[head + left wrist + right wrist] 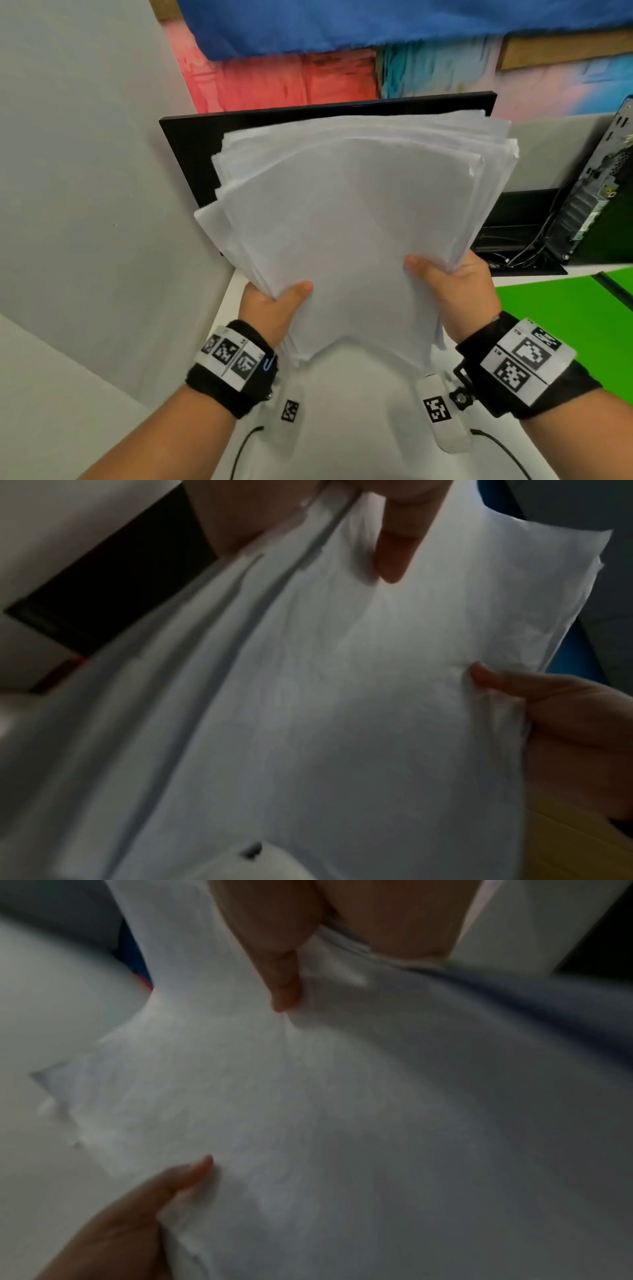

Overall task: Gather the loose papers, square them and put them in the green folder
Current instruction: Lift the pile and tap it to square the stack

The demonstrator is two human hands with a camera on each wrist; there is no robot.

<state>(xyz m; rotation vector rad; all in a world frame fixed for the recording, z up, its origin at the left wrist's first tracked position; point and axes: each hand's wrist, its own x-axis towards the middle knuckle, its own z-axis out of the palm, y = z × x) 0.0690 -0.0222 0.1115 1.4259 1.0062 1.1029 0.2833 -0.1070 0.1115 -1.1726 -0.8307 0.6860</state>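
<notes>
A thick stack of white papers (pixel 349 219) is held upright in the air in front of me, its edges uneven and fanned at the top and left. My left hand (pixel 274 305) grips the stack's lower left side, thumb on the front sheet. My right hand (pixel 452 284) grips the lower right side the same way. In the left wrist view the papers (pixel 342 696) fill the frame with my left thumb (pixel 397 542) on top. The right wrist view shows the papers (pixel 342 1123) under my right thumb (pixel 284 982). The green folder (pixel 561 308) lies flat on the desk at the right.
A black monitor (pixel 191 150) stands right behind the papers. A computer case (pixel 596 192) with cables stands at the back right. A grey partition wall (pixel 85 171) runs along the left. The white desk (pixel 236 301) lies below the hands.
</notes>
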